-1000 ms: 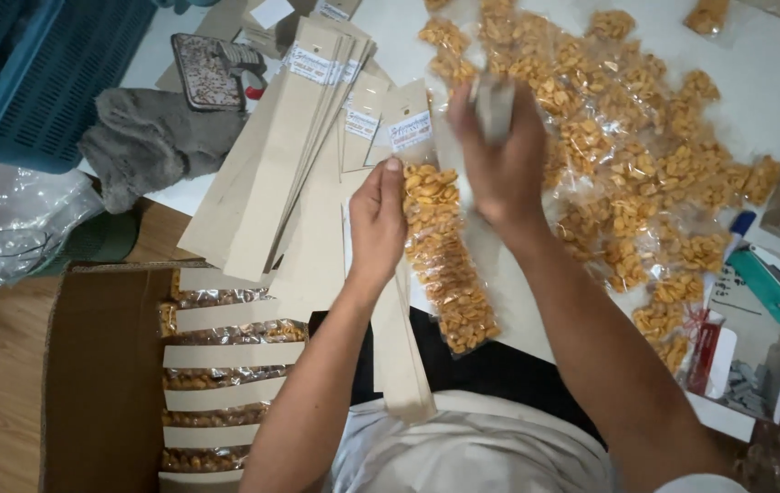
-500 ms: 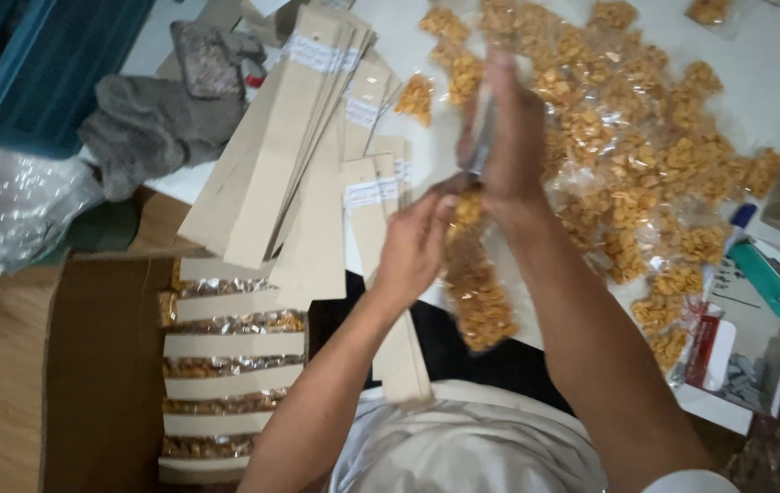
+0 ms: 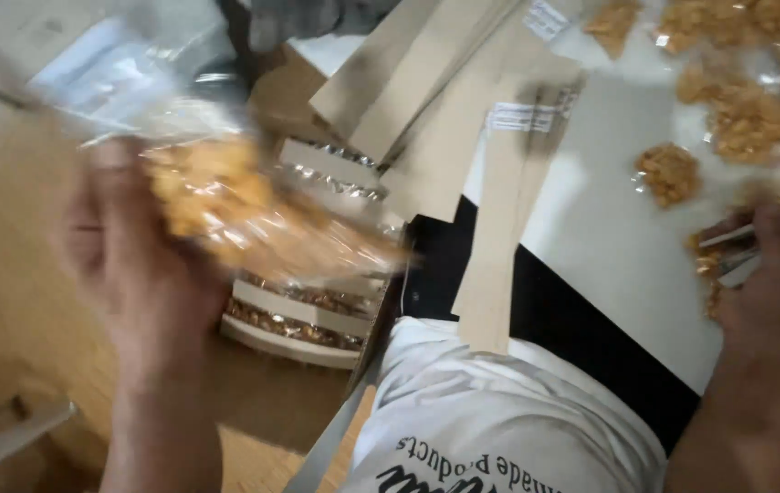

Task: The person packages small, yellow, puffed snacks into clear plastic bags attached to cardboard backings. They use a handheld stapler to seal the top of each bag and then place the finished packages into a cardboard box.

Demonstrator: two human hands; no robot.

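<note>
A: What's in hand?

B: Clear packet of golden snack [image 3: 225,205], blurred, gripped by my left hand [image 3: 139,274], held out past the table's left edge, above the open carton [image 3: 303,301] of filled card sleeves.

A: Right side?

B: Right hand [image 3: 764,292] at the table's right edge, fingers closed on a flat card sleeve [image 3: 764,239], loose snack bags [image 3: 746,110] beyond it.

A: Step?

B: I'd judge packing: a packet headed to the carton. Next move calls for lowering it flat beside the stacked rows.

White table [image 3: 591,228]: cardboard strips [image 3: 499,210], clear snack bags [image 3: 737,100] lying on it
</note>
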